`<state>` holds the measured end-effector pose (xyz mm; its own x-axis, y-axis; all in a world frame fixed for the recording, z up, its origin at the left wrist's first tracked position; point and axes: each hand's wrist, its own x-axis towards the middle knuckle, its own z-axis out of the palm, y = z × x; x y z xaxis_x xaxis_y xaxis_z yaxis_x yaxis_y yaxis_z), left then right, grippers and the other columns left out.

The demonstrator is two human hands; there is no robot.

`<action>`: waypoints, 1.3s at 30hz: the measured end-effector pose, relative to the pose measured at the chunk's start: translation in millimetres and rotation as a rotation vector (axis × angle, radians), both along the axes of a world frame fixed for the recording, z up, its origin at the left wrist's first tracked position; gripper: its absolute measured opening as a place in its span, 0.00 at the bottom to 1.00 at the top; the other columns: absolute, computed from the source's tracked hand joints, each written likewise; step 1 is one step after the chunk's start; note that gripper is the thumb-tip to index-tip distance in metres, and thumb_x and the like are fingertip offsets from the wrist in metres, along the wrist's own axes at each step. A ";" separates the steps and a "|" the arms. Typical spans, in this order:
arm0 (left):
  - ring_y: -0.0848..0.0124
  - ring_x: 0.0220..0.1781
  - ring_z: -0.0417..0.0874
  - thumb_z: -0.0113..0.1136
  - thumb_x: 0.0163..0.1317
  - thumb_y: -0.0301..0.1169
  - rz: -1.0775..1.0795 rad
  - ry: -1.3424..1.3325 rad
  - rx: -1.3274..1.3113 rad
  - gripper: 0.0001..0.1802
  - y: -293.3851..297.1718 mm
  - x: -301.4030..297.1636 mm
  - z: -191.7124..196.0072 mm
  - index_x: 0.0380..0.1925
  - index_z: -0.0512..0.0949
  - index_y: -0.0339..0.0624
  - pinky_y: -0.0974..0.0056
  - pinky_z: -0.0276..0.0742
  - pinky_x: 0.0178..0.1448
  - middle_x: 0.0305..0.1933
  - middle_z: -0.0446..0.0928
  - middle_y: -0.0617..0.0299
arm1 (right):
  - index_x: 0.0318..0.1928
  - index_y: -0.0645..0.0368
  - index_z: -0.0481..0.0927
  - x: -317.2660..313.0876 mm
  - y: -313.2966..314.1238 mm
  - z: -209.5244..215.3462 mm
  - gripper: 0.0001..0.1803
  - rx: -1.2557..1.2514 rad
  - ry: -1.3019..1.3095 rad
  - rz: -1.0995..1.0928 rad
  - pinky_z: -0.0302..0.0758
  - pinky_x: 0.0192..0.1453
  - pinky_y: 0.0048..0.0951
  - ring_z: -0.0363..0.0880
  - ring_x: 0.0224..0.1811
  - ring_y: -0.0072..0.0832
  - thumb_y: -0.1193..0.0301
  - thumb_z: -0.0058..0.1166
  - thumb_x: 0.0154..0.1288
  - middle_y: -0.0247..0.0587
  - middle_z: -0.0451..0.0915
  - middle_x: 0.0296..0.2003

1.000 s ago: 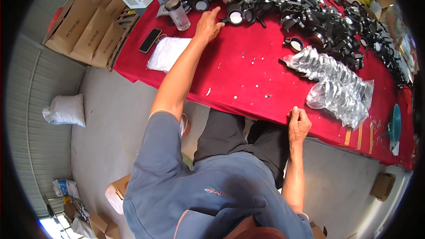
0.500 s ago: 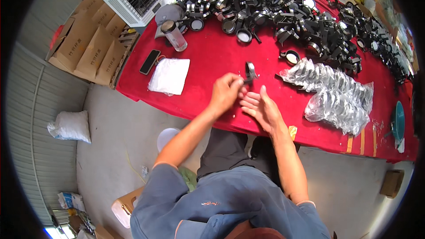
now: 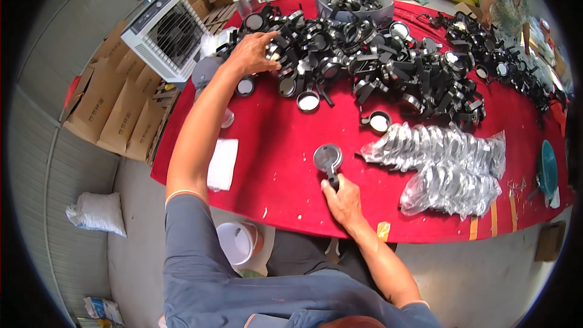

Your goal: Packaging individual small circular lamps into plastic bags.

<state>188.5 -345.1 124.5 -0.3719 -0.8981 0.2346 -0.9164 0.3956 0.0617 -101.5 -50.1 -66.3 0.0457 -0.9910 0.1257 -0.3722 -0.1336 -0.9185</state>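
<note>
A round grey metal head with a black handle, looking like a coffee portafilter (image 3: 328,157), points away from me over the red table. My right hand (image 3: 344,201) is closed round its handle near the table's front edge. Far to the left, my left hand (image 3: 252,54) reaches into a big heap of similar black-handled pieces (image 3: 364,64). Its thumb and fingers are apart at the heap's left end, close to several pieces; nothing is plainly held. A single such piece with a white disc (image 3: 380,123) lies just in front of the heap.
Clear-wrapped rows of parts (image 3: 449,173) lie on the right, near a teal basin (image 3: 548,167). A white cloth (image 3: 222,165) is left of centre, below my left forearm. A grey tub (image 3: 354,3) and an air cooler (image 3: 167,33) stand beyond. One person (image 3: 510,9) is at far right.
My left hand has left the portafilter-like piece and reached forward and left to the heap. My right hand, open before, now grips that piece's handle. The view has tilted upward.
</note>
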 end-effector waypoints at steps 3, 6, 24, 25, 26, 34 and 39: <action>0.47 0.77 0.71 0.83 0.43 0.49 0.039 -0.060 0.021 0.60 -53.7 -6.3 -2.4 0.78 0.67 0.46 0.51 0.68 0.81 0.77 0.70 0.45 | 0.35 0.66 0.75 -3.6 -0.8 -2.5 0.19 0.065 -0.069 -0.007 0.76 0.37 0.55 0.82 0.34 0.63 0.61 0.64 0.72 0.64 0.79 0.27; 0.40 0.76 0.70 0.83 0.39 0.44 0.107 -0.063 0.036 0.60 -78.7 -24.5 -8.7 0.78 0.67 0.60 0.46 0.71 0.79 0.78 0.65 0.42 | 0.34 0.65 0.74 -5.0 0.1 2.2 0.19 0.080 -0.105 0.007 0.76 0.37 0.55 0.82 0.33 0.63 0.62 0.65 0.72 0.62 0.79 0.27; 0.34 0.62 0.79 0.72 0.48 0.24 0.183 -0.176 -0.052 0.49 -72.1 -47.7 -40.0 0.72 0.67 0.69 0.42 0.83 0.63 0.59 0.73 0.37 | 0.32 0.64 0.73 -5.5 -0.6 2.8 0.19 0.023 -0.108 -0.018 0.75 0.35 0.52 0.82 0.31 0.60 0.64 0.66 0.72 0.59 0.78 0.26; 0.35 0.61 0.80 0.73 0.47 0.24 0.159 -0.196 -0.060 0.49 -64.9 -52.3 -42.0 0.72 0.67 0.68 0.42 0.83 0.61 0.59 0.73 0.37 | 0.32 0.64 0.73 -6.2 -0.4 3.5 0.19 0.024 -0.107 -0.030 0.75 0.35 0.52 0.82 0.31 0.61 0.63 0.66 0.72 0.60 0.78 0.26; 0.35 0.60 0.80 0.73 0.47 0.24 0.151 -0.188 -0.072 0.49 -57.3 -55.0 -42.9 0.72 0.67 0.67 0.42 0.84 0.61 0.58 0.74 0.38 | 0.33 0.64 0.74 -6.9 -1.2 3.1 0.19 0.049 -0.099 -0.040 0.75 0.35 0.52 0.82 0.31 0.61 0.63 0.66 0.71 0.61 0.78 0.26; 0.38 0.59 0.79 0.72 0.49 0.24 0.145 -0.194 0.031 0.54 23.0 -46.2 -70.6 0.78 0.64 0.70 0.44 0.83 0.61 0.57 0.72 0.39 | 0.38 0.65 0.82 -5.4 -4.4 -0.6 0.16 0.075 -0.126 -0.051 0.81 0.39 0.45 0.89 0.33 0.48 0.62 0.65 0.72 0.53 0.87 0.29; 0.38 0.58 0.78 0.66 0.47 0.18 0.109 -0.038 -0.049 0.55 72.2 -40.0 -84.8 0.78 0.63 0.66 0.44 0.83 0.60 0.56 0.72 0.39 | 0.37 0.65 0.83 -4.4 -3.7 0.6 0.14 0.059 -0.130 -0.048 0.81 0.40 0.42 0.90 0.33 0.42 0.64 0.64 0.72 0.49 0.88 0.29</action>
